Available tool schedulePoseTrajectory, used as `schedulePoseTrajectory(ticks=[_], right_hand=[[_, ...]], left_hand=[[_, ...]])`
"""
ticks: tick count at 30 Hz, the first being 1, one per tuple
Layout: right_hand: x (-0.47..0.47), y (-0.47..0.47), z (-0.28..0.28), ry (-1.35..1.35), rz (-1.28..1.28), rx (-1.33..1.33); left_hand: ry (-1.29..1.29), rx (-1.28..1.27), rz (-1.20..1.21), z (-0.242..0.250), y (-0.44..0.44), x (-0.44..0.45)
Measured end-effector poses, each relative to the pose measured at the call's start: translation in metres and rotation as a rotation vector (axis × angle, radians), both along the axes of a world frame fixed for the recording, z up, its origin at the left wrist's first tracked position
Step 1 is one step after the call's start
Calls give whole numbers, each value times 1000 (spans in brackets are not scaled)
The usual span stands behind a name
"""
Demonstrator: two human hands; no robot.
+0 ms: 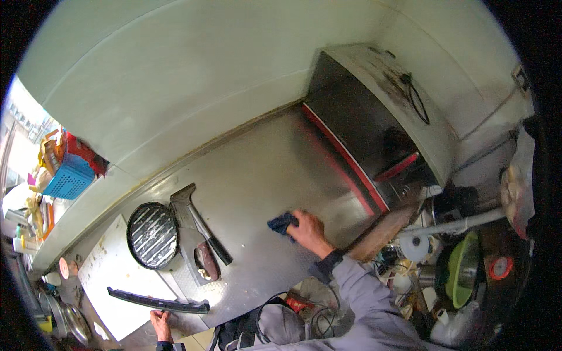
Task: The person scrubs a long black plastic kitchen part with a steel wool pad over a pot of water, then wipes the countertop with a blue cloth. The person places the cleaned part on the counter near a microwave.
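Observation:
My right hand [309,232] is closed on a bunched dark blue cloth [282,224], which it presses to the metal countertop [259,175]. At the front edge of a white board [118,285], my left hand [161,326] has its fingertips just below a long black plastic strip [153,300]. Whether they grip the strip or only rest beside it is unclear. A round black pan with ridges [153,235] lies partly over the board. Right of it are a handsaw with a brown handle [206,262] and a hammer-like tool with a black grip [218,250].
A countertop oven with red trim [360,127] stands at the right end, against the wall. Below it are a green basin [462,272] and cluttered household items. A blue basket [70,175] sits on the left ledge; metal lids [75,324] lie at lower left.

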State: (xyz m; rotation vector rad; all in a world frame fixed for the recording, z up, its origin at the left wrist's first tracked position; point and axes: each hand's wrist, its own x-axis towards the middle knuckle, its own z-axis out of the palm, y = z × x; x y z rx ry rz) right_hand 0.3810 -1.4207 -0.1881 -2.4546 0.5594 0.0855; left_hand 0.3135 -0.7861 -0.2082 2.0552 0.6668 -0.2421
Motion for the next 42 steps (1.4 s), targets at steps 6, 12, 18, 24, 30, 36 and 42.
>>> schedulePoseTrajectory(ticks=[6,12,18,24,30,36,42], right_hand=[[148,-129,30,-414,-117,-53],[253,-32,2,-101,-102,-428],[253,84,-6,-323,139,47],[273,-79,-6,-455,-204,-81],[293,-63,-29,-257,-85,-622],[295,140,-13,-289,433,-242],[285,144,7,-316,218,-134]], left_hand=[[19,123,6,25,-23,2],[5,136,84,22,-29,2],[-16,233,27,13,-21,1],[30,312,48,17,-27,-3],[90,386,-6,15,-28,-3],[135,357,57,14,-28,-2],[130,405,28,17,-32,-2]])
